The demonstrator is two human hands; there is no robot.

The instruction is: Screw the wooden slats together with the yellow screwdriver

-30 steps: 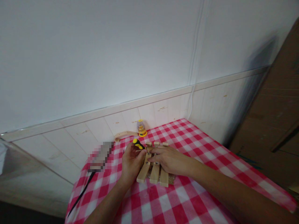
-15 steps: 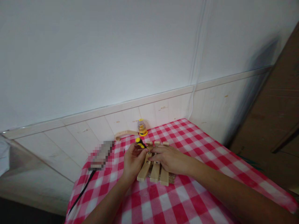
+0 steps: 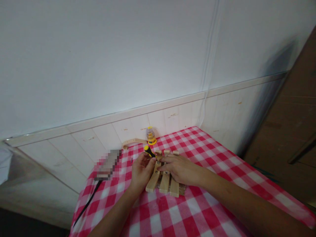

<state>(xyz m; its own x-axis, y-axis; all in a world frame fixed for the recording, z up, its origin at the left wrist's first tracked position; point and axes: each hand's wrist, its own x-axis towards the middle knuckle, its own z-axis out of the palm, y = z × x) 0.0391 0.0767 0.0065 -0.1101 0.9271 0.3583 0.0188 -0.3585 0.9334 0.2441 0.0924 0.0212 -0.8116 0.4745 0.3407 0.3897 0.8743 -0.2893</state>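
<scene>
My left hand (image 3: 141,170) is closed, with thumb and fingers pinched round the lower part of a small screwdriver (image 3: 149,151) with a yellow and black handle. The screwdriver leans to the left, and its tip is hidden by my fingers. Under it lies a wooden slat frame (image 3: 164,185) made of pale slats side by side, with dark screws or holes in them. From the right, my right hand (image 3: 181,168) reaches across the slats and holds the frame down, its fingertips close to the screwdriver's lower end.
Behind the hands, a clear bit case (image 3: 151,135) with yellow ends stands by a curved wooden piece (image 3: 134,142). A blurred flat object (image 3: 108,164) with a black cord (image 3: 86,204) lies left. The red and white checked tablecloth (image 3: 158,215) reaches the wall; cardboard (image 3: 283,125) leans at right.
The whole view has shifted very slightly. Both hands, the screwdriver and the slat frame keep nearly the same places relative to one another.
</scene>
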